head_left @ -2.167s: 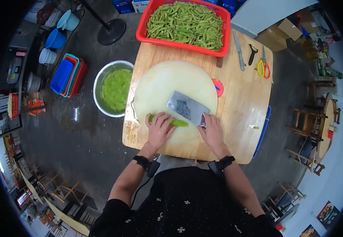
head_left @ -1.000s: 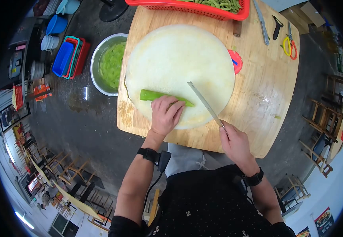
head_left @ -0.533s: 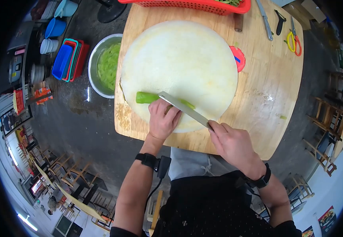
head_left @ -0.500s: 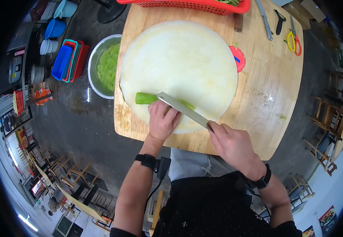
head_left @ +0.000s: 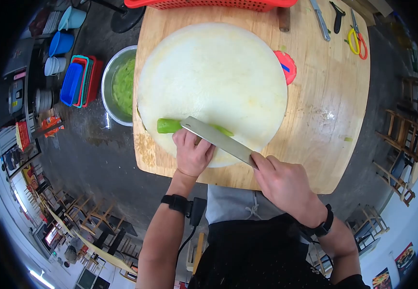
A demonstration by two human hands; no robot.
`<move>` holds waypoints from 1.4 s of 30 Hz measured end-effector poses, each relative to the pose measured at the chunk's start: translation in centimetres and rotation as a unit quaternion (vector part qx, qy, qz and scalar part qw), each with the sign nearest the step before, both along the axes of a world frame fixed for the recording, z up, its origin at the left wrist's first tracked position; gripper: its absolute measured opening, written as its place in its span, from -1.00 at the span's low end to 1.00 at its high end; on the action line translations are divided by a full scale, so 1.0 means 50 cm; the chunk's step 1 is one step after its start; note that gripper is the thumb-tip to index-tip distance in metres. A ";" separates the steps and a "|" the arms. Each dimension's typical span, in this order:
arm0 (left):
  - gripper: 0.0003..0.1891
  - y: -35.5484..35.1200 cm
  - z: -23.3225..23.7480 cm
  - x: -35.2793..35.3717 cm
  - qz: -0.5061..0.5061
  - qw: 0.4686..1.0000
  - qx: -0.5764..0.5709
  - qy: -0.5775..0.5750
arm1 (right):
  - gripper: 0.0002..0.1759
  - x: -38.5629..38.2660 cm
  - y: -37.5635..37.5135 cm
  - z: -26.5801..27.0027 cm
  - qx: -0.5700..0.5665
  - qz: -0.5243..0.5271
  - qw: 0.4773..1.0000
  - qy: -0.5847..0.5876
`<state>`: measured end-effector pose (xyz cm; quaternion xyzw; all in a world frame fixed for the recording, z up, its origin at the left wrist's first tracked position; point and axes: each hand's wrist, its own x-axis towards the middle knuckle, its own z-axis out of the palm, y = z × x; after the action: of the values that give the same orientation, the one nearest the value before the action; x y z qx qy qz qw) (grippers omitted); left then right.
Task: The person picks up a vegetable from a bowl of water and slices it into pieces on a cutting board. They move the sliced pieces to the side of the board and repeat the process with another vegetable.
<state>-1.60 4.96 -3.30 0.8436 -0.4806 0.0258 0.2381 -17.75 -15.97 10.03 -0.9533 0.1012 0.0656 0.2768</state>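
Note:
A thick, pale green vegetable stem (head_left: 167,126), peeled and looking like celtuce, lies near the front edge of the round white cutting board (head_left: 213,72). Curled fingers of my left hand (head_left: 193,153) press it down from the near side. My right hand (head_left: 286,183) grips a cleaver (head_left: 218,141) by its handle, which the fingers hide. The blade slants across the stem, its far end just above my left fingertips. To the right of the blade, a thin green piece (head_left: 224,130) shows on the board. Where exactly the edge meets the stem is hidden.
A metal basin (head_left: 106,91) of green slices stands left of the wooden table (head_left: 324,144). Along the back are a red basket (head_left: 209,5), a knife (head_left: 320,21), a peeler (head_left: 338,19) and scissors (head_left: 357,41). A red lid-like object (head_left: 288,67) touches the board's right side.
The whole view has shifted slightly. The cleaver's blade is tilted so more of its flat face shows. Both hands keep their grips on the stem and cleaver.

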 end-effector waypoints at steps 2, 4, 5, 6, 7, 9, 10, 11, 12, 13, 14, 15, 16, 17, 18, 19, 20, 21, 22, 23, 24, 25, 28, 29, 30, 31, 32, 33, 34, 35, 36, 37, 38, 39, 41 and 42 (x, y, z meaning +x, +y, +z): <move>-0.65 0.000 -0.004 0.001 -0.005 1.000 -0.010 -0.004 | -0.74 0.002 0.000 0.002 -0.002 0.001 1.000 -0.001; -0.66 -0.001 -0.007 0.004 -0.008 1.000 -0.020 -0.011 | -0.73 0.002 -0.001 0.001 -0.007 0.001 1.000 0.001; -0.66 0.000 -0.006 0.002 -0.006 1.000 -0.015 -0.013 | -0.73 0.001 0.000 0.000 -0.009 0.003 1.000 0.004; -0.66 0.001 -0.006 0.001 -0.004 1.000 -0.010 -0.014 | -0.73 0.000 0.000 0.000 -0.008 0.001 1.000 0.004; -0.66 0.001 -0.006 0.001 -0.005 1.000 -0.009 -0.014 | -0.72 -0.001 -0.001 -0.001 -0.007 0.001 1.000 0.002; -0.65 0.000 -0.004 0.003 -0.010 1.000 -0.014 -0.013 | -0.72 -0.003 -0.001 -0.003 -0.004 -0.001 1.000 0.000; -0.65 -0.001 -0.003 0.003 -0.011 1.000 -0.014 -0.014 | -0.72 -0.002 -0.001 -0.004 -0.002 -0.001 1.000 0.003; -0.65 -0.002 -0.002 0.003 -0.009 1.000 -0.012 -0.015 | -0.72 -0.002 -0.002 -0.005 0.000 0.000 1.000 0.005; -0.64 -0.002 -0.002 0.003 -0.007 1.000 -0.010 -0.015 | -0.72 -0.001 -0.004 -0.004 0.001 0.000 1.000 0.005; -0.64 -0.001 -0.002 0.003 -0.008 1.000 -0.009 -0.015 | -0.72 -0.001 -0.006 -0.003 0.000 0.003 1.000 0.013; -0.63 0.000 -0.002 0.003 -0.011 1.000 -0.012 -0.010 | -0.73 0.000 -0.008 -0.001 -0.002 0.008 1.000 0.021; -0.62 0.001 -0.003 0.004 -0.013 1.000 -0.014 -0.005 | -0.73 0.000 -0.010 0.000 -0.001 0.008 1.000 0.021; -0.62 0.001 -0.003 0.004 -0.014 1.000 -0.014 -0.005 | -0.73 0.001 -0.011 0.002 -0.001 0.009 1.000 0.023; -0.62 0.001 -0.003 0.002 -0.013 1.000 -0.016 -0.006 | -0.73 0.003 -0.011 0.003 -0.001 0.010 1.000 0.026; -0.61 0.000 -0.002 0.004 -0.011 1.000 -0.019 -0.009 | -0.73 0.006 -0.012 0.005 -0.002 0.011 1.000 0.025; -0.61 -0.001 -0.002 0.004 -0.011 1.000 -0.019 -0.010 | -0.73 0.007 -0.013 0.007 -0.004 0.014 0.999 0.029; -0.61 -0.001 -0.001 0.003 -0.009 1.000 -0.014 -0.007 | -0.73 0.006 -0.013 0.009 -0.007 0.016 0.999 0.034; -0.62 -0.001 0.000 0.002 -0.006 1.000 -0.009 -0.004 | -0.73 0.004 -0.012 0.009 -0.008 0.016 0.999 0.035; -0.62 -0.001 -0.001 0.002 -0.005 1.000 -0.009 -0.004 | -0.74 0.004 -0.011 0.009 -0.005 0.015 0.999 0.034; -0.62 0.001 -0.002 0.002 -0.007 1.000 -0.008 0.000 | -0.74 0.004 -0.010 0.009 -0.002 0.013 0.999 0.033; -0.61 0.002 -0.002 0.002 -0.008 1.000 -0.007 0.003 | -0.74 0.004 -0.010 0.010 -0.002 0.013 0.999 0.032; -0.61 0.003 -0.002 0.001 -0.009 1.000 -0.007 0.003 | -0.73 0.004 -0.010 0.013 0.008 0.006 0.999 0.051; -0.61 0.003 -0.002 0.000 -0.007 1.000 -0.002 0.007 | -0.71 0.003 -0.011 0.014 0.019 0.001 0.997 0.072; -0.61 0.004 -0.002 0.000 -0.008 1.000 -0.003 0.010 | -0.70 0.004 -0.012 0.013 0.018 0.003 0.997 0.075; -0.61 0.004 -0.002 0.001 -0.008 1.000 -0.004 0.012 | -0.70 0.005 -0.014 0.014 0.018 0.005 0.997 0.075; -0.61 0.004 -0.001 0.001 -0.006 1.000 -0.003 0.013 | -0.70 0.005 -0.015 0.016 0.015 0.010 0.996 0.088; -0.62 0.002 0.001 0.001 -0.006 1.000 -0.006 0.012 | -0.69 0.006 -0.016 0.018 0.012 0.015 0.995 0.101; -0.63 0.001 0.003 0.001 -0.005 1.000 -0.008 0.012 | -0.69 0.006 -0.016 0.018 0.011 0.017 0.995 0.101; -0.63 0.001 0.003 0.001 -0.003 1.000 -0.009 0.012 | -0.68 0.007 -0.015 0.018 0.012 0.014 0.995 0.100; -0.63 0.002 0.003 0.001 -0.005 1.000 -0.009 0.015 | -0.67 0.007 -0.014 0.018 0.013 0.010 0.995 0.099; -0.64 0.003 0.002 0.001 -0.008 1.000 -0.009 0.018 | -0.67 0.008 -0.014 0.015 0.013 0.012 0.995 0.100; -0.64 0.004 0.001 0.001 -0.006 1.000 -0.008 0.019 | -0.70 0.008 -0.014 0.013 -0.003 0.022 0.996 0.086; -0.64 0.004 0.000 0.001 -0.007 1.000 -0.012 0.019 | -0.73 0.008 -0.013 0.012 -0.019 0.032 0.997 0.072; -0.65 0.005 0.000 0.000 -0.007 1.000 -0.016 0.019 | -0.73 0.008 -0.012 0.012 -0.019 0.034 0.997 0.074; -0.65 0.004 0.000 -0.002 -0.005 1.000 -0.016 0.020 | -0.73 0.010 -0.012 0.015 -0.020 0.033 0.996 0.076; -0.65 0.003 0.000 -0.001 -0.004 1.000 -0.015 0.018 | -0.73 0.011 -0.014 0.015 -0.022 0.035 0.996 0.076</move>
<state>-1.67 5.11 -3.31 0.8382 -0.4792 0.0170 0.2599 -17.21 -16.64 10.77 -0.9543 0.0901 0.1450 0.2451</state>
